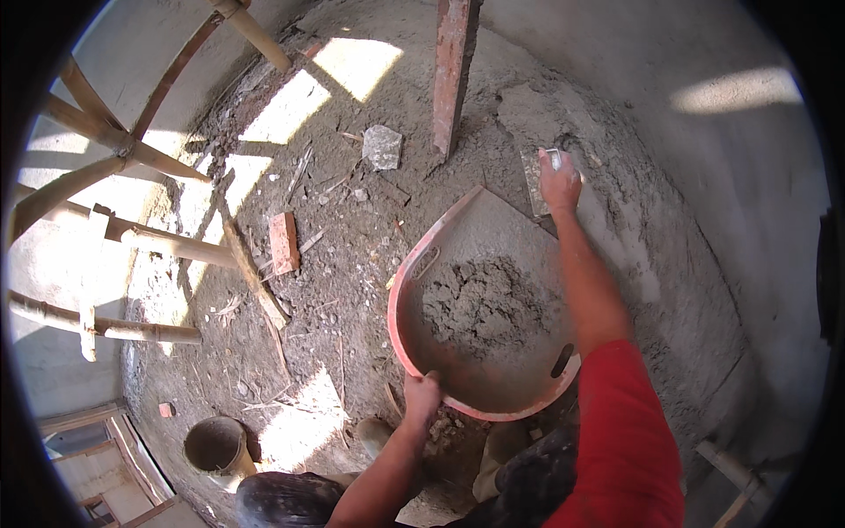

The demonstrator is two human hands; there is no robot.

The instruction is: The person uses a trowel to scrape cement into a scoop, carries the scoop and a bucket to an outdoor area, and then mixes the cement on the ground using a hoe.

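Mostly closed, my left hand (422, 394) grips the near-left rim of a scoop-shaped red mortar pan (400, 339). A lumpy heap of wet grey mortar (484, 304) lies inside the pan. Beyond the pan's far-right edge, my right hand (561, 183) is wrapped round the handle of a plastering trowel (533, 183). The trowel's flat rectangular blade rests on or just over the rough grey ground, partly hidden by my hand and the pan. My right forearm passes over the pan's right side.
An upright wooden post (451, 84) stands beyond the pan. A red brick (283, 243), a pale stone block (382, 147) and wood scraps lie to the left. Bamboo scaffolding (132, 145) reaches in at far left. A bucket (216, 449) stands near my knee; a wall (704, 132) rises at right.
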